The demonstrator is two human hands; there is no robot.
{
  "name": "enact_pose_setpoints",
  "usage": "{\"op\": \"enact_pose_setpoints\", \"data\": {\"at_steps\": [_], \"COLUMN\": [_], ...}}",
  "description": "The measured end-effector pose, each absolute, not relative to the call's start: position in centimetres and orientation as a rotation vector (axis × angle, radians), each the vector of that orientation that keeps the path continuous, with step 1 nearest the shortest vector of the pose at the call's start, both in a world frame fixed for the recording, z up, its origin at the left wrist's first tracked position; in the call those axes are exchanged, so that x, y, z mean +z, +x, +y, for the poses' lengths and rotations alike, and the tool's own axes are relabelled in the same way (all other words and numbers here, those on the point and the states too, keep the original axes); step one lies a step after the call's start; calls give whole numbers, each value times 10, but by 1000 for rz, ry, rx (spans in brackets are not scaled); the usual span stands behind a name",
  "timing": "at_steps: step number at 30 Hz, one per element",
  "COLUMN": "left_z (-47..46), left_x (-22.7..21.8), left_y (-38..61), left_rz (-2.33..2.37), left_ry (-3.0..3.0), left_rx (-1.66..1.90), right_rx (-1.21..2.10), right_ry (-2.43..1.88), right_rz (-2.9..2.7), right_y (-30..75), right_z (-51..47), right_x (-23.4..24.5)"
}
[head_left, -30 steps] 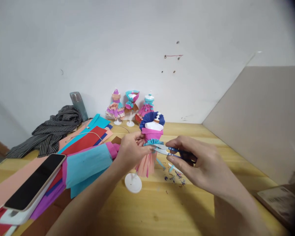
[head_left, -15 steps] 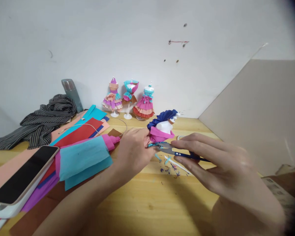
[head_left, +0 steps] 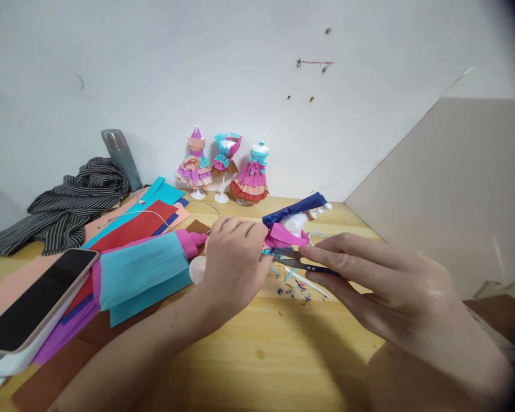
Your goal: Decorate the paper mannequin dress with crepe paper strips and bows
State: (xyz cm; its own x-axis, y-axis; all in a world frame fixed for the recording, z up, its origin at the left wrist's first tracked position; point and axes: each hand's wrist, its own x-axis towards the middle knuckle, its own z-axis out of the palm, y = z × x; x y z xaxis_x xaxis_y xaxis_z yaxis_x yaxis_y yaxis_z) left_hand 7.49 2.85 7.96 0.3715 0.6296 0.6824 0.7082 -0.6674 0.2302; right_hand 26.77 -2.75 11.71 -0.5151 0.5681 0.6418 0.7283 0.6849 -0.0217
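My left hand [head_left: 238, 257] is closed around a small white dress-form mannequin [head_left: 295, 223], tipped on its side. Bright pink paper [head_left: 283, 236] wraps the form, and a pleated dark blue strip [head_left: 295, 207] lies along its upper side. What looks like its round base [head_left: 197, 269] pokes out left of my hand. Between thumb and fingers, my right hand [head_left: 381, 280] grips small scissors [head_left: 298, 262] with dark blue handles. Their blades reach a bit of turquoise paper [head_left: 269, 251] by my left thumb; my fingers hide the form's lower part.
Three dressed mini mannequins [head_left: 196, 163] stand by the wall. Coloured paper sheets [head_left: 143, 280], a phone [head_left: 38, 300], a striped cloth [head_left: 81, 194] and a flask [head_left: 122, 157] lie or stand at left. Paper scraps [head_left: 298, 289] and a white stick [head_left: 311, 281] lie under the scissors.
The mannequin has rolled in my left hand, so the blue strip shows narrower and the round base now shows at left. The scissors stay at the turquoise paper. The view has shifted slightly.
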Motion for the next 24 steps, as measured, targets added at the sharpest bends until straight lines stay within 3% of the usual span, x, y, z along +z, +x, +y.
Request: {"op": "enact_pose_setpoints", "data": {"at_steps": [10, 24], "left_z": [26, 29], "left_x": [82, 78], "left_y": [74, 76], "left_rz": [-1165, -1125], "left_ry": [-2452, -2422], "left_rx": [-1099, -1283], "right_rx": [-370, -436], "right_ry": [-996, -841], "right_rz": [-2258, -2226], "right_y": [267, 265], "right_z": [-27, -21], "right_x": [117, 118]}}
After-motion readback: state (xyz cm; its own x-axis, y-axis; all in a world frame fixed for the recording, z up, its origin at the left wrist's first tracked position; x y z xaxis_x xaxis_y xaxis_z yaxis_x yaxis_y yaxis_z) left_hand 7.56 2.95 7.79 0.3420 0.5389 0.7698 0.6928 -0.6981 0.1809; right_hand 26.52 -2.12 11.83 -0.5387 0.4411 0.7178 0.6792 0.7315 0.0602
